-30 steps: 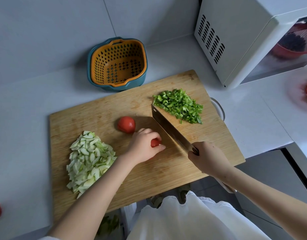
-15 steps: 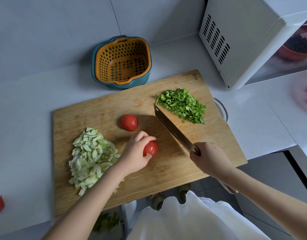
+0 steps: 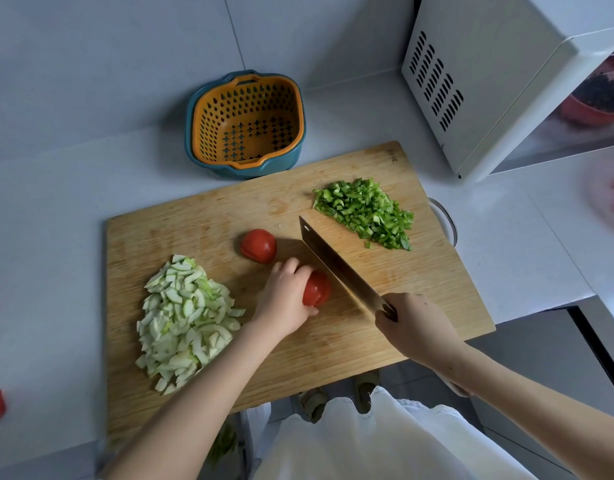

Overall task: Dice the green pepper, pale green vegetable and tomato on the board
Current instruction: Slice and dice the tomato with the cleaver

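Diced green pepper (image 3: 364,213) lying far right on board (image 3: 419,306); pale green vegetable (image 3: 184,320) heaping near left; tomato half (image 3: 258,245) centre, second tomato half (image 3: 317,289) beside.

Orange colander (image 3: 246,124) beside white microwave (image 3: 489,81)

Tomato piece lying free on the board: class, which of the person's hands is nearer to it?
Left. The left hand holds the other tomato piece just beside the free tomato piece; the right hand grips the knife handle farther off, across the blade.
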The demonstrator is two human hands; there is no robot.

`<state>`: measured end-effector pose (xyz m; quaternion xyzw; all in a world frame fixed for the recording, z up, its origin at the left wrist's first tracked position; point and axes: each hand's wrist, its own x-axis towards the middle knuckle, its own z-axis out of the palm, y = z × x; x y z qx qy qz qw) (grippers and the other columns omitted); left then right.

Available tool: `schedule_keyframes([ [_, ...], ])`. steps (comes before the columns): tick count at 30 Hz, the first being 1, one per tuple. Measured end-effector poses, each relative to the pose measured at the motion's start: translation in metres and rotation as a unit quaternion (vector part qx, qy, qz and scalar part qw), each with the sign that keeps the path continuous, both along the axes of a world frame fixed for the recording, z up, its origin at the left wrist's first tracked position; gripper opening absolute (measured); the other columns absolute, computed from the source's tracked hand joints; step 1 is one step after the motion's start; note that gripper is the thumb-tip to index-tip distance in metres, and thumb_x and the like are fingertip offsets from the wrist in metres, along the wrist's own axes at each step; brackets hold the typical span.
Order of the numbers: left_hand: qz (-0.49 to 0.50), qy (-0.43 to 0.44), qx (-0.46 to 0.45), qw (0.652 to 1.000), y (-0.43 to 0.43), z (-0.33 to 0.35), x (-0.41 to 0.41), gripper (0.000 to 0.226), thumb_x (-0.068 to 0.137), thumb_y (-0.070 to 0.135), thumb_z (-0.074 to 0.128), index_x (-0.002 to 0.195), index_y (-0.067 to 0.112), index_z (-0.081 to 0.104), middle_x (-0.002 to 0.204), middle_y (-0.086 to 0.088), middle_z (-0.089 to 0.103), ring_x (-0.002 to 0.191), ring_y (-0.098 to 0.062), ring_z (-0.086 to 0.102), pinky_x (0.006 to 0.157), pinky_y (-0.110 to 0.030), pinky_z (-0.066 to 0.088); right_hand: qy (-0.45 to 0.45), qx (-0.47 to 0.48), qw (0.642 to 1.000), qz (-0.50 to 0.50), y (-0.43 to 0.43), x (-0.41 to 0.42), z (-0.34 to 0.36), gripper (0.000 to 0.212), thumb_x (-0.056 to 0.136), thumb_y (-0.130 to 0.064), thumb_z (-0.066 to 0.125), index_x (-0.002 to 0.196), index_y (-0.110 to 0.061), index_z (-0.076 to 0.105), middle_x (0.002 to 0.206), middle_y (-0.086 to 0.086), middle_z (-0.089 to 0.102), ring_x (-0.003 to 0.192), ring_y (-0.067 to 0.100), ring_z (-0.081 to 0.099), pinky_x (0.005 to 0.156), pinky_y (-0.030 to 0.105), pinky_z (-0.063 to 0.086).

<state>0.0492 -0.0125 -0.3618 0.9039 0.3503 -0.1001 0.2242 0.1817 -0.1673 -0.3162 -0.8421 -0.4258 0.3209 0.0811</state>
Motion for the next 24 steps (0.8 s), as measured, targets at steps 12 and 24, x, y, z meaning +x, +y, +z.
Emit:
schedule_keyframes([
  [12,0.192,-0.115,-0.098,0.970,-0.004,-0.003,-0.006,0.066,0.083,0.039,0.067,0.137,0.008,0.044,0.131,-0.008,0.048,0.117,-0.021,0.051,0.099,-0.030,0.042,-0.024,-0.008,1.000,0.008,-0.001,0.002,0.002,0.035,0.092,-0.018,0.042,0.058,-0.022,0.033,0.054,-0.006,0.039,0.047,0.010,0.035,0.044,0.019,0.024],
  [24,0.128,-0.199,-0.010,0.972,-0.017,-0.009,-0.001,0.067,0.083,0.042,0.066,0.136,0.007,0.045,0.125,-0.013,0.048,0.116,-0.026,0.048,0.092,-0.023,0.033,-0.043,-0.001,0.999,0.011,0.007,0.002,0.020,0.032,0.094,-0.021,0.040,0.062,-0.019,0.039,0.055,-0.005,0.041,0.046,0.011,0.034,0.042,0.021,0.024],
])
